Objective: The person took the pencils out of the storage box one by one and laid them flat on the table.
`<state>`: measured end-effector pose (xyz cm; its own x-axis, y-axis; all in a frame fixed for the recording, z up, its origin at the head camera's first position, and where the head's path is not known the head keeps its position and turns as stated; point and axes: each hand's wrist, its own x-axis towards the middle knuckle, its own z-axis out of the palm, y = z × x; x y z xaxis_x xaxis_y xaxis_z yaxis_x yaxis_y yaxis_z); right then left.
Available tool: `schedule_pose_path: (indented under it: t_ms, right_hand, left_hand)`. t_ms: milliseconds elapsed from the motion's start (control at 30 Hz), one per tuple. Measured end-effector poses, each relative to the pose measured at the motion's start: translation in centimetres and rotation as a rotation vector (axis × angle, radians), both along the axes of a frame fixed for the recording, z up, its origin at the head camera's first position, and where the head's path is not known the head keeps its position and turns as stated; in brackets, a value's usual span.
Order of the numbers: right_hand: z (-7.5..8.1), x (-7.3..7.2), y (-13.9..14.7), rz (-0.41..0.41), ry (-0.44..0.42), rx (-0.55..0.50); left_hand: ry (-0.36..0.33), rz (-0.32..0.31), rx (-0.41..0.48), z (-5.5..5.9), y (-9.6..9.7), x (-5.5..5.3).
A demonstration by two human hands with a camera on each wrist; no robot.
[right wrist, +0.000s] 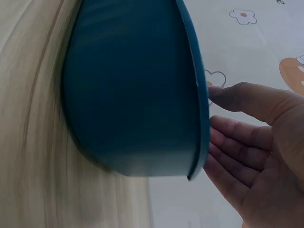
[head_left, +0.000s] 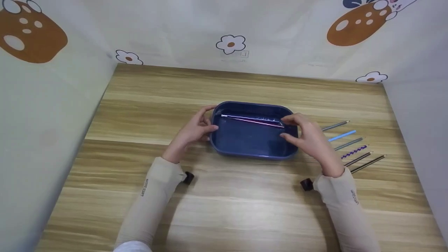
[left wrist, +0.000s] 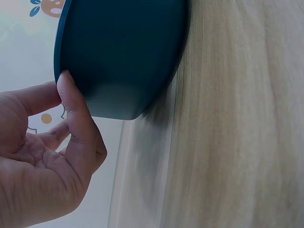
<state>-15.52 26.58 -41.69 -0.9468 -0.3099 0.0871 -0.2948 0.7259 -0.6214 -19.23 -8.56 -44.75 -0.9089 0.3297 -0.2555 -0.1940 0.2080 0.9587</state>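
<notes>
A dark blue tray (head_left: 252, 143) with rounded corners sits on the wooden table. Inside it lies a slender, pencil-like stick (head_left: 259, 122) with a pinkish shine; a paler line runs beside it, and I cannot tell whether that is a second stick. My left hand (head_left: 190, 133) holds the tray's left end, thumb at the rim (left wrist: 58, 57) and other fingers outside. My right hand (head_left: 309, 136) reaches over the right end, thumb and fingers spread apart above the inside. In the right wrist view, nothing shows between those fingers, whose tips are partly hidden behind the tray's rim (right wrist: 203, 123).
To the right, several pencils lie side by side, among them a light blue one (head_left: 343, 135), a purple spiral-patterned one (head_left: 354, 152) and a dark striped one (head_left: 369, 163). My right forearm partly covers them. A patterned wall covering (head_left: 280, 42) borders the table's back.
</notes>
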Motion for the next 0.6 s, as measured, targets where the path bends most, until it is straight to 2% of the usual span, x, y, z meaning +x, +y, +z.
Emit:
schedule_pose_path:
  t_ms: [600]
  right_hand:
    - [-1.9,-2.2,-3.6,0.087,-0.011,-0.056]
  left_hand:
    - [-0.026,-0.003,0.003,-0.1,0.0,-0.1]
